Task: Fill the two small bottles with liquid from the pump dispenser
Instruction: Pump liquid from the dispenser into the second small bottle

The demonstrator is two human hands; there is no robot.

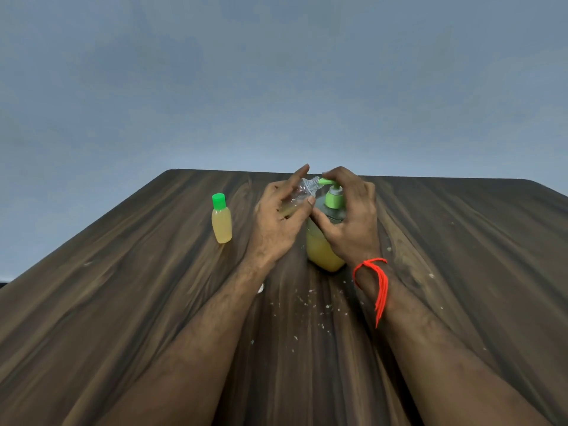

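Fingers of my left hand [281, 219] grip an uncapped small bottle [302, 192], tilted so its mouth meets the green spout of the pump dispenser [325, 241]. My right hand [350, 216] clasps the dispenser, fingers over its pump head. A filled, capped bottle [221, 222] stands left on the counter [123, 287].

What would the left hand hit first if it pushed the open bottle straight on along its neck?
The pump dispenser's green spout. The left hand holds the open bottle tilted, mouth right at the spout tip under the right hand. They look touching or nearly so; depth is unclear.
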